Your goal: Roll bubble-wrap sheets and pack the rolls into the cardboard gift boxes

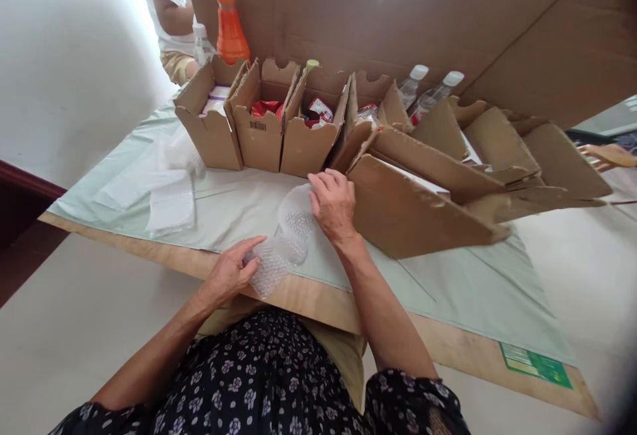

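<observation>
A piece of clear bubble wrap [271,268] lies partly folded over itself near the table's front edge. Its lower left corner is between the thumb and fingers of my left hand [229,271]. My right hand [334,204] pinches the upper end of the bubble wrap, close to the row of cardboard boxes. What the right fingertips press on is partly hidden. Farther left, more clear packing pieces [172,203] lie flat on the cloth.
Open cardboard boxes [212,136] stand in a row behind my hands, holding packets. More boxes [423,206] lean to the right. An orange bottle [231,34] and clear bottles [440,93] stand behind them. A person [172,20] is at the back left. Pale cloth [239,203] covers the table.
</observation>
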{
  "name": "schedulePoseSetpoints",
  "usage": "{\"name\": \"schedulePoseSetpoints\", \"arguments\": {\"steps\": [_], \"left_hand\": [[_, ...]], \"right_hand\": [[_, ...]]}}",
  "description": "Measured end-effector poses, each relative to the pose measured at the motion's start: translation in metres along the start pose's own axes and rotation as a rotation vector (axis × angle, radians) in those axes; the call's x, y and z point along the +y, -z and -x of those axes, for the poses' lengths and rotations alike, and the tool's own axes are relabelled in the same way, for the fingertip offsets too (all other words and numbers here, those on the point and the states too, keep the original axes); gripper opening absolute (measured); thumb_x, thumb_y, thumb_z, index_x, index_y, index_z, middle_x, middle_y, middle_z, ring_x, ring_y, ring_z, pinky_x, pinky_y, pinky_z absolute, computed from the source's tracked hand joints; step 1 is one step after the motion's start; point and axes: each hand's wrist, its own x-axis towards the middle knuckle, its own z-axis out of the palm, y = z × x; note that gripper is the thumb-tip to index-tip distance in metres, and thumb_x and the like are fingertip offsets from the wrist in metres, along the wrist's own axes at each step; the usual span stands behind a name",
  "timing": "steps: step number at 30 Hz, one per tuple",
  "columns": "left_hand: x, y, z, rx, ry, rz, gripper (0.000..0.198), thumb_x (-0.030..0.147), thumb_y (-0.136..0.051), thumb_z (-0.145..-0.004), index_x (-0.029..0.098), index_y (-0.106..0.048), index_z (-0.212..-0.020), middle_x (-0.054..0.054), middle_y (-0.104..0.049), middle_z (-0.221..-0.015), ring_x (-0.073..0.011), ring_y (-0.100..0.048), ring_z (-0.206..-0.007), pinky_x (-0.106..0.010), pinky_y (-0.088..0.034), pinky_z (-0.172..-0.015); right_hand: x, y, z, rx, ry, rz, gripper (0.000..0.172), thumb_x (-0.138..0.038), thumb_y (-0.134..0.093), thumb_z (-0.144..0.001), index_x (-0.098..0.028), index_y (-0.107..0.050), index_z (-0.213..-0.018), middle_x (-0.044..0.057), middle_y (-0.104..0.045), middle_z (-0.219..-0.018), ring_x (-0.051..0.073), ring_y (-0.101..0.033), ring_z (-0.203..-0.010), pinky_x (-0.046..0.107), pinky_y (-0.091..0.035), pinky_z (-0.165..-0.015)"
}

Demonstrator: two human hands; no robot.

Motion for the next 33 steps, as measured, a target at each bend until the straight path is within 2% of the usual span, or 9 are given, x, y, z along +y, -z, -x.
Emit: {"name": "schedulePoseSetpoints", "arguments": {"steps": [3, 5, 8, 10, 15, 21, 24, 28, 33], "left_hand": [[0.003, 0.002, 0.0, -0.036, 0.073, 0.012, 0.062, 0.033, -0.051, -0.087, 0.014, -0.057, -0.145, 0.005, -0.054, -0.066, -0.0145, -0.049, -0.059, -0.027, -0.04, -0.062], [0.004, 0.004, 0.002, -0.057, 0.085, 0.036, 0.064, 0.034, -0.05, -0.086, 0.01, -0.055, -0.145, 0.008, -0.044, -0.06, -0.0138, -0.044, -0.056, -0.026, -0.036, -0.06], [0.005, 0.007, 0.007, -0.086, 0.104, 0.105, 0.066, 0.035, -0.047, -0.087, 0.006, -0.052, -0.147, 0.01, -0.037, -0.057, -0.0131, -0.037, -0.054, -0.026, -0.031, -0.057], [0.006, 0.007, 0.01, -0.094, 0.11, 0.138, 0.069, 0.036, -0.046, -0.088, 0.007, -0.048, -0.15, 0.01, -0.035, -0.057, -0.0129, -0.034, -0.054, -0.025, -0.029, -0.056], [0.009, 0.004, 0.009, -0.122, 0.082, 0.107, 0.068, 0.036, -0.045, -0.089, 0.01, -0.049, -0.152, 0.009, -0.035, -0.059, -0.0128, -0.034, -0.055, -0.025, -0.029, -0.057], [0.005, 0.002, 0.003, -0.087, 0.072, 0.111, 0.063, 0.04, -0.05, -0.087, 0.011, -0.059, -0.142, 0.006, -0.044, -0.065, -0.0128, -0.04, -0.058, -0.025, -0.034, -0.059], [0.004, 0.0, 0.0, -0.1, 0.075, 0.104, 0.066, 0.041, -0.049, -0.086, 0.01, -0.058, -0.143, 0.006, -0.046, -0.066, -0.0133, -0.042, -0.059, -0.026, -0.035, -0.059], [0.006, -0.003, -0.002, -0.098, 0.072, 0.091, 0.067, 0.041, -0.048, -0.086, 0.008, -0.056, -0.144, 0.006, -0.044, -0.067, -0.014, -0.042, -0.061, -0.026, -0.035, -0.06], [0.011, -0.006, -0.001, -0.122, 0.091, 0.102, 0.069, 0.042, -0.049, -0.087, 0.011, -0.05, -0.149, 0.007, -0.041, -0.067, -0.0141, -0.041, -0.061, -0.026, -0.035, -0.061]], "right_hand": [[-0.006, -0.004, -0.007, 0.012, 0.099, -0.018, 0.041, -0.014, -0.045, -0.101, -0.02, -0.062, -0.139, 0.012, -0.058, -0.149, 0.03, -0.041, -0.146, 0.049, -0.038, -0.111], [-0.007, -0.006, 0.007, 0.0, 0.108, -0.053, 0.041, -0.013, -0.044, -0.101, -0.02, -0.064, -0.136, 0.012, -0.059, -0.148, 0.029, -0.047, -0.141, 0.048, -0.042, -0.11], [-0.002, -0.011, 0.046, -0.08, 0.088, -0.136, 0.035, -0.019, -0.046, -0.101, -0.021, -0.07, -0.126, 0.011, -0.069, -0.133, 0.027, -0.063, -0.119, 0.044, -0.051, -0.101], [0.002, -0.017, 0.07, -0.138, 0.073, -0.169, 0.032, -0.022, -0.049, -0.101, -0.022, -0.072, -0.123, 0.011, -0.07, -0.131, 0.027, -0.064, -0.117, 0.045, -0.052, -0.102], [0.012, -0.023, 0.099, -0.226, -0.018, -0.156, 0.033, -0.026, -0.057, -0.097, -0.021, -0.071, -0.127, 0.014, -0.064, -0.143, 0.031, -0.057, -0.133, 0.051, -0.05, -0.106], [0.051, 0.006, 0.128, -0.14, -0.165, -0.221, 0.033, -0.031, -0.052, -0.098, -0.025, -0.074, -0.122, 0.009, -0.075, -0.122, 0.025, -0.07, -0.109, 0.043, -0.056, -0.097], [0.082, 0.019, 0.142, -0.104, -0.23, -0.174, 0.032, -0.033, -0.053, -0.097, -0.023, -0.075, -0.118, 0.01, -0.076, -0.117, 0.026, -0.071, -0.108, 0.043, -0.056, -0.097], [0.113, 0.025, 0.142, -0.045, -0.355, -0.135, 0.035, -0.033, -0.053, -0.093, -0.02, -0.074, -0.119, 0.011, -0.077, -0.116, 0.029, -0.071, -0.106, 0.046, -0.057, -0.093], [0.121, 0.021, 0.133, -0.016, -0.358, -0.151, 0.034, -0.032, -0.054, -0.092, -0.023, -0.074, -0.118, 0.009, -0.079, -0.113, 0.027, -0.071, -0.107, 0.045, -0.056, -0.095]]}}
